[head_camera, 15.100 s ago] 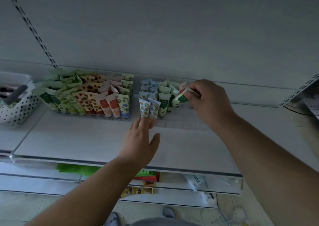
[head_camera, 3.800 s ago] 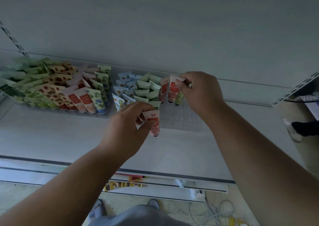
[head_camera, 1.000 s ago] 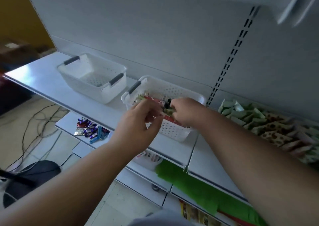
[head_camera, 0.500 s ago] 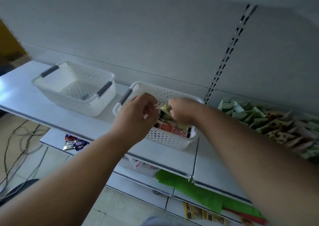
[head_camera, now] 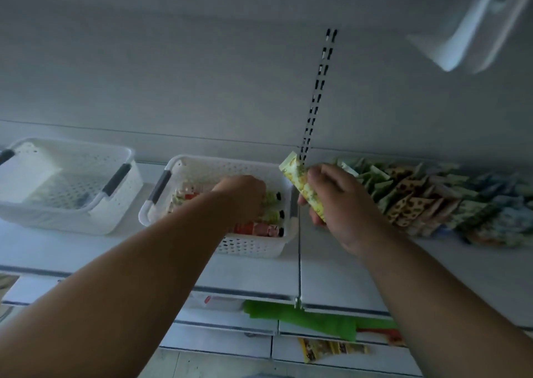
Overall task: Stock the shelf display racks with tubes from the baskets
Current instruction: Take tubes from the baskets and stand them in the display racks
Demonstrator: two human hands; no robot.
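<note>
Fingers [head_camera: 323, 180] of the right hand [head_camera: 343, 204] curl round a yellow-green patterned tube [head_camera: 301, 184], which it holds tilted, crimped end up and to the left, just to the right of the near basket [head_camera: 251, 246] and above the seam between two shelf boards. The left hand [head_camera: 242, 196] reaches down into that same white perforated basket, knuckles up, its fingertips buried among the loose tubes [head_camera: 271, 214] lying there (whether they pinch one or merely touch the pile cannot be told, since the back of the hand hides them). The tubes in the basket are red, pink and pale green, several with black caps pointing toward the basket's right wall. Further left on the white shelf [head_camera: 144, 250] sits a second white basket [head_camera: 66, 219] with grey handles; its contents are too dim to make out. To the right of the held tube, rows of stocked tubes [head_camera: 432, 201] lean in the display rack, green ones nearest, then brown-spotted, then bluish ones toward the right edge. A slotted upright [head_camera: 315, 95] runs up the grey back panel behind the hands. On the lower shelves lie a bright green sheet [head_camera: 302, 320] and a yellow packet [head_camera: 331, 349].
</note>
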